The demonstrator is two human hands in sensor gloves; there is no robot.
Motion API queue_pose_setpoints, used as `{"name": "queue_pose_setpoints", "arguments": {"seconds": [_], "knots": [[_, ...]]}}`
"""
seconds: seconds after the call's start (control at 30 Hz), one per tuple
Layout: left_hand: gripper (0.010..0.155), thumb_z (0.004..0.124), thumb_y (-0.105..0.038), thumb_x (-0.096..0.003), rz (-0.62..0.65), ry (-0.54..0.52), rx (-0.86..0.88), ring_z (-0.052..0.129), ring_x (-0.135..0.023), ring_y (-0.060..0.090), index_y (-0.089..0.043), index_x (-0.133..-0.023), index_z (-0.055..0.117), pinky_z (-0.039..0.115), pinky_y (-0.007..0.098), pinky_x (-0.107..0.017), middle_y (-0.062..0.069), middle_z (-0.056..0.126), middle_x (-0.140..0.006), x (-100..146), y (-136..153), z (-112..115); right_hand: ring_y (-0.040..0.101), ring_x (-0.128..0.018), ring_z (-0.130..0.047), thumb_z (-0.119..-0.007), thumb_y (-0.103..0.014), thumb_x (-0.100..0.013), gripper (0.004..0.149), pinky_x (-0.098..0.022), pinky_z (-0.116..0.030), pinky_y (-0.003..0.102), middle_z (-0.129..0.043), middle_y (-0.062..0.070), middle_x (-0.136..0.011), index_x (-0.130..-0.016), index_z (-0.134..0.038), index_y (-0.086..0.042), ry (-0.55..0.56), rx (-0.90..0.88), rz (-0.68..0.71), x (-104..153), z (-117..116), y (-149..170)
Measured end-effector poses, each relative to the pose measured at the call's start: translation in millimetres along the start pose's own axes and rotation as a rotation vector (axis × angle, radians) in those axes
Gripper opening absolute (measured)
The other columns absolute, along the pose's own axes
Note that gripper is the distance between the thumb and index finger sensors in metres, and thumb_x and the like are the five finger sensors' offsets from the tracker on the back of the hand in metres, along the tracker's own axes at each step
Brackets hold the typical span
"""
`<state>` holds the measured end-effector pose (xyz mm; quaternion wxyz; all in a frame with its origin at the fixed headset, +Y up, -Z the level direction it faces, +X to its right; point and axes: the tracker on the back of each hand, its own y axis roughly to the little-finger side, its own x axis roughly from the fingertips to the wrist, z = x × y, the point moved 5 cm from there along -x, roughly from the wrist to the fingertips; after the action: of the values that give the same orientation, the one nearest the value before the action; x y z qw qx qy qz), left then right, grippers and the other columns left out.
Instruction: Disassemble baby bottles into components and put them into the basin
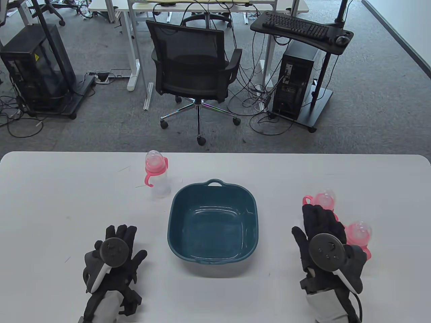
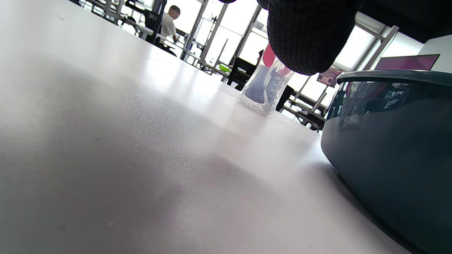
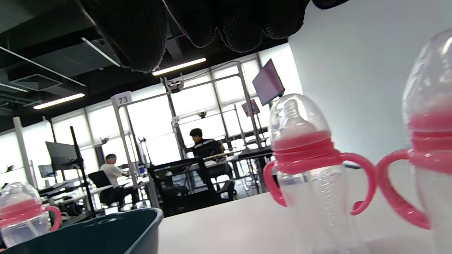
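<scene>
A dark teal basin (image 1: 212,220) sits in the middle of the white table with nothing in it. Three clear baby bottles with pink collars and handles stand upright. One bottle (image 1: 156,174) is behind the basin's left corner. Two others stand on the right: the far one (image 1: 324,200) just beyond my right hand's fingertips and the near one (image 1: 359,234) beside that hand. My right hand (image 1: 320,232) hovers with fingers straight, holding nothing. My left hand (image 1: 118,245) lies flat on the table left of the basin, fingers spread. The right wrist view shows the far right bottle (image 3: 310,169) and the near one (image 3: 429,148) close up.
Beyond the table's far edge stand a black office chair (image 1: 193,72), a computer tower (image 1: 296,84) and a keyboard stand (image 1: 301,28). The left wrist view shows the basin wall (image 2: 388,158) close on the right and the far bottle (image 2: 265,88) across bare tabletop.
</scene>
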<state>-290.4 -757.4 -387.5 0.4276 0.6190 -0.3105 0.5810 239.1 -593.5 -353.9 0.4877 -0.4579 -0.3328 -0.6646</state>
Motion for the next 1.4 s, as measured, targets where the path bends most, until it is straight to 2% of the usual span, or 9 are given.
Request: {"name": "queue_pose_setpoints", "arguments": {"seconds": [0.13,0.33,0.53,0.63,0.77,0.87,0.97,1.03,1.4], "knots": [[0.078,0.078,-0.049,-0.0482,0.0,0.0,-0.001,0.0,-0.114,0.017,-0.045,-0.107,0.028,0.001,0.051,-0.075,-0.013,0.016,-0.117,-0.2,0.0,-0.3,0.049,-0.103,-0.042,-0.078,-0.038,-0.055,0.069,-0.07,-0.039,0.067,-0.049,0.021,-0.116,-0.112,-0.047,-0.014,-0.027,0.056,-0.1,-10.4,7.8,31.9],[0.078,0.078,-0.049,-0.0481,-0.002,0.0,0.002,0.0,-0.114,0.018,-0.045,-0.108,0.028,0.001,0.051,-0.075,-0.013,0.016,-0.117,-0.5,0.8,-0.4,0.054,-0.1,-0.049,-0.081,-0.035,-0.054,0.07,-0.067,-0.045,0.069,-0.05,0.024,-0.114,-0.111,-0.048,-0.011,-0.027,0.105,-0.193,-16.4,9.6,67.2],[0.078,0.078,-0.049,-0.0481,-0.004,0.006,0.002,0.0,-0.114,0.018,-0.045,-0.108,0.028,0.001,0.051,-0.075,-0.012,0.017,-0.117,-0.3,0.6,-0.5,0.059,-0.098,-0.048,-0.083,-0.039,-0.053,0.077,-0.066,-0.045,0.071,-0.043,0.026,-0.116,-0.112,-0.045,-0.01,-0.102,0.163,-0.284,-19.9,-3.6,92.2],[0.078,0.079,-0.049,-0.0479,-0.004,0.003,0.005,0.0,-0.114,0.018,-0.045,-0.108,0.028,0.001,0.051,-0.075,-0.012,0.017,-0.117,-0.4,1.0,-1.1,0.061,-0.099,-0.04,-0.084,-0.041,-0.051,0.08,-0.066,-0.042,0.073,-0.037,0.027,-0.117,-0.113,-0.044,-0.01,-0.128,0.167,-0.309,-20.8,-12.9,101.5],[0.078,0.079,-0.049,-0.0479,-0.009,0.007,0.007,0.0,-0.114,0.018,-0.045,-0.108,0.028,0.001,0.051,-0.075,-0.012,0.017,-0.117,-0.6,2.3,-0.5,0.063,-0.097,-0.045,-0.087,-0.041,-0.05,0.083,-0.064,-0.047,0.073,-0.036,0.026,-0.117,-0.113,-0.04,-0.013,-0.147,0.166,-0.327,-20.4,-21.2,106.5],[0.078,0.079,-0.049,-0.048,-0.011,0.011,0.004,0.0,-0.114,0.018,-0.045,-0.108,0.028,0.002,0.051,-0.075,-0.012,0.017,-0.117,-0.7,2.3,0.1,0.062,-0.09,-0.063,-0.09,-0.035,-0.048,0.081,-0.058,-0.062,0.071,-0.037,0.026,-0.114,-0.11,-0.043,-0.015,-0.141,0.183,-0.322,-20.6,-25.3,107.2],[0.078,0.079,-0.049,-0.048,-0.011,0.013,0.001,0.0,-0.114,0.018,-0.045,-0.108,0.028,0.002,0.051,-0.075,-0.012,0.017,-0.117,-0.7,2.1,0.3,0.06,-0.089,-0.065,-0.092,-0.03,-0.047,0.077,-0.056,-0.067,0.068,-0.034,0.029,-0.112,-0.107,-0.045,-0.02,-0.113,0.205,-0.31,-20.3,-27.2,108.3],[0.078,0.079,-0.049,-0.0479,-0.013,0.016,0.001,0.0,-0.114,0.018,-0.045,-0.108,0.028,0.002,0.051,-0.075,-0.012,0.017,-0.117,-0.7,2.2,0.5,0.059,-0.087,-0.066,-0.091,-0.03,-0.047,0.076,-0.055,-0.068,0.067,-0.032,0.03,-0.112,-0.106,-0.044,-0.021,-0.104,0.184,-0.312,-19.3,-28.5,109.8],[0.078,0.079,-0.049,-0.0481,0.022,-0.019,0.038,0.001,-0.114,0.018,-0.044,-0.108,0.029,0.002,0.051,-0.076,-0.012,0.018,-0.117,1.8,-3.5,-9.1,0.058,-0.08,-0.072,-0.096,-0.031,-0.044,0.077,-0.052,-0.073,0.066,-0.051,0.026,-0.105,-0.105,-0.05,-0.018,-0.037,0.138,-0.235,-8.6,-19.8,105.0]]}}
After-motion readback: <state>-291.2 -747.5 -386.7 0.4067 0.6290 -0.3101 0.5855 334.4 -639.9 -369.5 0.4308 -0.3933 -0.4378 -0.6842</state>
